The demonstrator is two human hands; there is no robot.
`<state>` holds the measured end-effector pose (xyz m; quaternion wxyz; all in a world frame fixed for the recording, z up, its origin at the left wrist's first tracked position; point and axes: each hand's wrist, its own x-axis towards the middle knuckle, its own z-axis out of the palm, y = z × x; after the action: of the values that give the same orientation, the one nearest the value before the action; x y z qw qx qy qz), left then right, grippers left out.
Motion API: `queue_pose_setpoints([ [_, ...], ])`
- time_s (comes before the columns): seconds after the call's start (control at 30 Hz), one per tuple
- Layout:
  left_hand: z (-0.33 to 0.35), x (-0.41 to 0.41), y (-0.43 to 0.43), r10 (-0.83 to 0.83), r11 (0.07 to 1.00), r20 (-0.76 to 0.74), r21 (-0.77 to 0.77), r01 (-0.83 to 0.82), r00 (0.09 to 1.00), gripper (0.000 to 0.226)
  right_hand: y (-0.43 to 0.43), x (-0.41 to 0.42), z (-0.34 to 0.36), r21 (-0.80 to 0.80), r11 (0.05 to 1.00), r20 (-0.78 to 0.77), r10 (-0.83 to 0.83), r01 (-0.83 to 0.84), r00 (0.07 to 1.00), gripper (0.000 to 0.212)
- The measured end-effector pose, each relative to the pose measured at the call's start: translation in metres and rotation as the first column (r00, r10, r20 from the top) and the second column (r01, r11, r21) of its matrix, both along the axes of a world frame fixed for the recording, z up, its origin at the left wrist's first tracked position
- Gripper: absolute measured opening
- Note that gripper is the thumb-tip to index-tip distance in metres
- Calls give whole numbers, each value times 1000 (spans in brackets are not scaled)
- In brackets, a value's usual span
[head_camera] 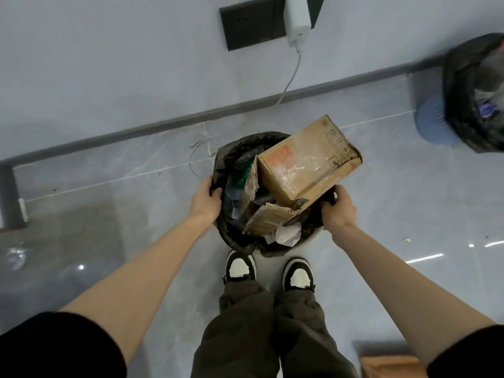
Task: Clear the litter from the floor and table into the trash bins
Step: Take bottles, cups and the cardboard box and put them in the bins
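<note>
A trash bin lined with a black bag (231,148) stands on the floor just ahead of my feet. A taped cardboard box (308,162) sticks out of its top, tilted to the right, with torn cardboard flaps (268,218) and crumpled white paper (287,234) below it. My left hand (206,199) grips the bag's rim on the left side. My right hand (338,207) grips the rim on the right side, under the box's corner.
A second bin with a black bag (474,96) over a blue base (432,118) stands at the far right. A white charger (297,17) hangs from a wall socket, its cable (290,80) trailing to the floor behind the bin. An orange-brown object (387,364) lies bottom right.
</note>
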<state>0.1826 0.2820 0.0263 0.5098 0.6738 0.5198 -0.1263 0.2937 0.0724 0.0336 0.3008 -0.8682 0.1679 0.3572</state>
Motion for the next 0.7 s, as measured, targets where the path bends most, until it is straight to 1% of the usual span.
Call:
queue_pose_setpoints([
  [0.23,43,82,25,-142,990,130,-5,144,981,34,6,54,48,46,994,71,-104,101,992,38],
  [0.43,72,137,21,-211,975,160,-34,219,964,38,-5,99,78,70,987,133,-153,145,979,40],
  [0.53,78,147,5,-232,968,171,-51,244,958,38,-23,115,87,39,990,145,-143,139,979,40],
  [0.7,81,161,-36,-186,973,170,-104,205,968,37,-62,129,90,22,988,115,-151,150,982,39],
])
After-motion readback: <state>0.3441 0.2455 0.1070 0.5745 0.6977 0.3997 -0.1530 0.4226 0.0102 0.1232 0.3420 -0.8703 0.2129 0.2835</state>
